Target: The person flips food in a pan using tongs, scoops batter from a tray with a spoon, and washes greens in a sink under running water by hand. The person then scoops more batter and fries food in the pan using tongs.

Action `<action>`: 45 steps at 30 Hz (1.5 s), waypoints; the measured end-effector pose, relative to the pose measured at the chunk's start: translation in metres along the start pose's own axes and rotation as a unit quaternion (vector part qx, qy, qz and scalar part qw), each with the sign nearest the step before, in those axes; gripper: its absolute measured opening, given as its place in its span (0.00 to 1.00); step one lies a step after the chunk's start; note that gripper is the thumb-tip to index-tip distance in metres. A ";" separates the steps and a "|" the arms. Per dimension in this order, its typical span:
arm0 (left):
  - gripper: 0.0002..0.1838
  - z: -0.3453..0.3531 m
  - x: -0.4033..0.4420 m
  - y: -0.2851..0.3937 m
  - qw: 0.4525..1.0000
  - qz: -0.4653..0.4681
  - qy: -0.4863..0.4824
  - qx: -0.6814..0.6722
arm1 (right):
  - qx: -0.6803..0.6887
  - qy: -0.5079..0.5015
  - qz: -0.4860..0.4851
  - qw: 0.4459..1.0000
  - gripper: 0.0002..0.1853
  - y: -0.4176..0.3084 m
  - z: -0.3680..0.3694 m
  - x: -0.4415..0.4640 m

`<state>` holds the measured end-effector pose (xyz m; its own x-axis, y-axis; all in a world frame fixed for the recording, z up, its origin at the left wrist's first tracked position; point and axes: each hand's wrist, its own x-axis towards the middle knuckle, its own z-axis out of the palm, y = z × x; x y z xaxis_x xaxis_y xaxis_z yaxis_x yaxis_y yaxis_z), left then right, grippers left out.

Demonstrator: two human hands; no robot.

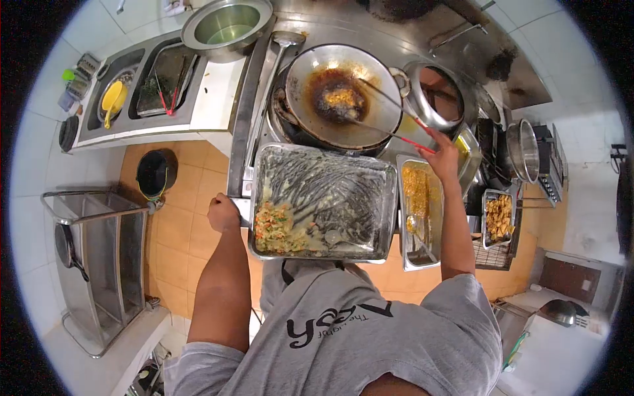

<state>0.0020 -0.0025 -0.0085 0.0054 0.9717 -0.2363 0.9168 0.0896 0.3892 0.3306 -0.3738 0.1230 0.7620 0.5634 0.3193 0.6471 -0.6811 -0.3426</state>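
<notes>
My right hand (441, 157) grips the red handles of long metal tongs (388, 134). Their two arms are spread, and the tips reach into the wok (381, 65). Golden fried food (342, 99) sits in dark oil at the wok's bottom, by the tips. My left hand (223, 212) is closed at the left front corner of the stove counter; what its fingers hold, if anything, is hidden. Between my arms lies a metal tray (350, 191) smeared with pale batter, with a chopped vegetable mix (277, 228) heaped in its left front corner.
Right of the tray, a narrow pan (432, 254) holds orange-yellow food and a spoon. Farther right is a tray of fried pieces (498, 218). A ladle (285, 41) lies left of the wok; a large pot (228, 30) stands beyond. A black bucket (156, 173) is on the floor.
</notes>
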 end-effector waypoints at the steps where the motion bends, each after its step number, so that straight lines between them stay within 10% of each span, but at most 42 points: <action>1: 0.24 -0.001 0.000 0.000 1.000 0.003 -0.009 0.002 | -0.007 -0.023 0.056 0.998 0.30 0.006 0.003 0.006; 11: 0.24 -0.001 0.000 0.001 1.000 -0.011 -0.008 -0.003 | 0.025 -0.187 0.118 0.975 0.33 0.001 -0.004 0.049; 45: 0.23 -0.001 0.000 0.001 1.000 -0.009 -0.005 -0.003 | -0.007 -0.125 0.074 0.989 0.27 -0.030 0.031 0.007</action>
<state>0.0022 -0.0023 -0.0071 -0.0063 0.9678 -0.2518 0.9144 0.1075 0.3902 0.3175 -0.3353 0.1080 0.8319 0.5538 0.0366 0.5286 -0.7705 -0.3561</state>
